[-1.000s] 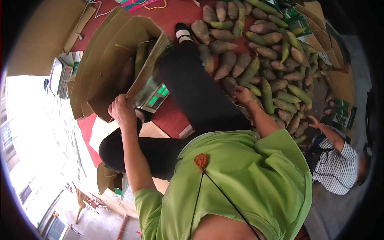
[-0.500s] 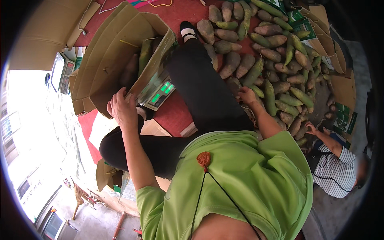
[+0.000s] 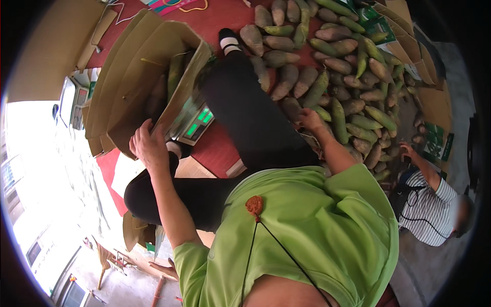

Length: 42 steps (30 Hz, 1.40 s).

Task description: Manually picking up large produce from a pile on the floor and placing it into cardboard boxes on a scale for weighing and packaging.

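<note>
Can't tell if left hand or right hand is clamped; carton at left's fingertips seems stiff, edge-hold; root beside right's probably heavy, firm, grab mid-body.

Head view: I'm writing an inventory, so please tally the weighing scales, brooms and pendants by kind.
Weighing scales: 2
Brooms: 1
Pendants: 1
Total: 4
</note>
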Each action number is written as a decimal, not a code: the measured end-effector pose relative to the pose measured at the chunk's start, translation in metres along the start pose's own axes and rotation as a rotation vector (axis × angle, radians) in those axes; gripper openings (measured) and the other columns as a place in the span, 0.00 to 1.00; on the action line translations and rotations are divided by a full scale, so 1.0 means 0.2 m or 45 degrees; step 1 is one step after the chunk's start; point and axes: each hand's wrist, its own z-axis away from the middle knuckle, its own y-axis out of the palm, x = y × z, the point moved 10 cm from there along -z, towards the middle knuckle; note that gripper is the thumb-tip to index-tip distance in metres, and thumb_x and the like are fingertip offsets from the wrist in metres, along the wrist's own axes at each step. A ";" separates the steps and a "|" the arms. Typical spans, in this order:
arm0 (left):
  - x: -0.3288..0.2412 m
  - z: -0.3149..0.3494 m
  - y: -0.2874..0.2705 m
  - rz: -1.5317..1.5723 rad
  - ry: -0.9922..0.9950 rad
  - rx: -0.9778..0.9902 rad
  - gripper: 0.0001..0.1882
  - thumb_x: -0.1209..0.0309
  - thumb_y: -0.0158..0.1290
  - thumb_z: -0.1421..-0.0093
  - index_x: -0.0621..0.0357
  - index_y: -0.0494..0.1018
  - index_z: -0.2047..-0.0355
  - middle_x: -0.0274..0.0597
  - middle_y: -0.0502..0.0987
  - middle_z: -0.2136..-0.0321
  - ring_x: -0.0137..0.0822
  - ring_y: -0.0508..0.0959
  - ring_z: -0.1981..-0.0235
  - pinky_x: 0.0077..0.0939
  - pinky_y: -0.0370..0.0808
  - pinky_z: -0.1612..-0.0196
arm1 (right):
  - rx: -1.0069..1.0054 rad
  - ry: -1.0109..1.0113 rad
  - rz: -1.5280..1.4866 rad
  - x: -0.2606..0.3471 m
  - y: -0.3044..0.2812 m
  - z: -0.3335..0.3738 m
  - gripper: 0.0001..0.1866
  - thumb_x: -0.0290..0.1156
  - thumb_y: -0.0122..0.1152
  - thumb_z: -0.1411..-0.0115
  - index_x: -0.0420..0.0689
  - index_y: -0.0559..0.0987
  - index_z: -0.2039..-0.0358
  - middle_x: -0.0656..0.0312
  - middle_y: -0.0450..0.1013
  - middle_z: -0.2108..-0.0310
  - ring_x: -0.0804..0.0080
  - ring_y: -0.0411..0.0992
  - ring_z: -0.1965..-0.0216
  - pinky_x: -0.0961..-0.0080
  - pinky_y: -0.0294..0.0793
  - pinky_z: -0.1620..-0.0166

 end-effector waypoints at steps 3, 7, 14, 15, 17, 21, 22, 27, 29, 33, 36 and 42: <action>0.03 0.01 0.00 -0.015 0.010 -0.030 0.16 0.61 0.55 0.43 0.53 0.74 0.57 0.38 0.77 0.64 0.40 0.75 0.58 0.37 0.60 0.45 | -0.003 -0.007 -0.008 -0.03 0.02 -0.03 0.14 0.30 0.59 0.51 0.41 0.79 0.63 0.53 0.76 0.73 0.63 0.78 0.72 0.68 0.75 0.64; 0.04 0.01 0.00 0.018 -0.013 -0.017 0.15 0.63 0.55 0.43 0.54 0.74 0.57 0.37 0.78 0.65 0.39 0.76 0.60 0.36 0.61 0.46 | -0.079 -0.085 0.066 -0.02 0.02 -0.05 0.13 0.31 0.60 0.51 0.42 0.80 0.64 0.53 0.77 0.73 0.62 0.78 0.72 0.68 0.75 0.64; 0.01 0.00 -0.01 0.002 0.005 -0.051 0.13 0.64 0.54 0.43 0.54 0.74 0.58 0.36 0.78 0.66 0.38 0.76 0.60 0.36 0.61 0.46 | -0.103 -0.021 -0.212 -0.06 -0.07 -0.11 0.12 0.27 0.60 0.48 0.36 0.79 0.63 0.56 0.76 0.74 0.71 0.75 0.74 0.74 0.73 0.68; 0.01 0.00 -0.01 0.005 0.006 -0.051 0.13 0.64 0.54 0.43 0.54 0.74 0.58 0.36 0.78 0.66 0.38 0.76 0.60 0.36 0.61 0.46 | -0.106 -0.020 -0.211 -0.08 -0.09 -0.13 0.12 0.27 0.60 0.48 0.36 0.79 0.63 0.56 0.76 0.74 0.71 0.75 0.74 0.74 0.73 0.68; -0.01 -0.01 -0.01 -0.017 0.011 -0.060 0.13 0.64 0.55 0.43 0.54 0.74 0.59 0.36 0.78 0.66 0.38 0.76 0.61 0.36 0.62 0.46 | -0.324 -0.203 -0.086 -0.06 -0.20 -0.16 0.12 0.28 0.60 0.48 0.37 0.79 0.63 0.57 0.75 0.75 0.69 0.74 0.74 0.72 0.73 0.71; 0.04 0.00 -0.01 0.009 -0.010 -0.040 0.12 0.65 0.54 0.42 0.54 0.74 0.59 0.36 0.78 0.66 0.38 0.76 0.62 0.36 0.62 0.47 | -0.436 -0.151 0.038 -0.09 -0.27 -0.23 0.12 0.32 0.62 0.50 0.41 0.80 0.65 0.49 0.77 0.71 0.55 0.77 0.67 0.65 0.74 0.62; 0.03 0.00 -0.01 0.021 0.001 -0.062 0.12 0.65 0.54 0.42 0.54 0.74 0.59 0.36 0.78 0.67 0.38 0.76 0.62 0.36 0.62 0.47 | -0.412 -0.031 -0.048 -0.15 -0.27 -0.27 0.12 0.33 0.62 0.50 0.42 0.81 0.65 0.49 0.77 0.70 0.55 0.77 0.66 0.64 0.74 0.61; 0.00 -0.01 -0.03 0.027 0.036 -0.106 0.11 0.66 0.53 0.41 0.54 0.75 0.60 0.36 0.78 0.67 0.38 0.76 0.62 0.35 0.63 0.48 | -0.500 0.101 -0.157 -0.30 -0.34 -0.37 0.13 0.35 0.63 0.50 0.43 0.81 0.65 0.50 0.78 0.68 0.55 0.76 0.63 0.64 0.74 0.58; 0.00 -0.01 -0.04 0.028 0.033 -0.104 0.10 0.66 0.53 0.41 0.55 0.75 0.60 0.37 0.78 0.66 0.39 0.76 0.61 0.36 0.63 0.48 | -0.569 0.126 -0.168 -0.32 -0.37 -0.38 0.16 0.36 0.65 0.51 0.43 0.80 0.63 0.51 0.78 0.65 0.56 0.76 0.60 0.65 0.73 0.56; -0.02 -0.02 -0.02 0.059 0.055 -0.110 0.10 0.66 0.53 0.40 0.56 0.75 0.60 0.39 0.78 0.66 0.41 0.76 0.60 0.37 0.64 0.48 | -0.660 0.167 -0.141 -0.42 -0.44 -0.45 0.22 0.37 0.67 0.53 0.41 0.77 0.58 0.51 0.77 0.61 0.56 0.75 0.57 0.65 0.72 0.54; 0.02 0.00 -0.03 0.022 0.054 -0.111 0.10 0.67 0.52 0.40 0.57 0.75 0.61 0.40 0.78 0.65 0.42 0.75 0.60 0.37 0.64 0.48 | -0.694 0.189 -0.225 -0.30 -0.41 -0.41 0.28 0.38 0.69 0.55 0.40 0.73 0.54 0.51 0.76 0.59 0.55 0.74 0.55 0.64 0.72 0.53; -0.03 -0.01 -0.04 0.007 0.079 -0.129 0.09 0.68 0.51 0.39 0.58 0.75 0.61 0.40 0.77 0.67 0.42 0.75 0.62 0.37 0.65 0.50 | -0.747 0.379 -0.218 -0.36 -0.40 -0.44 0.35 0.33 0.72 0.56 0.37 0.67 0.48 0.50 0.72 0.52 0.58 0.71 0.50 0.66 0.71 0.50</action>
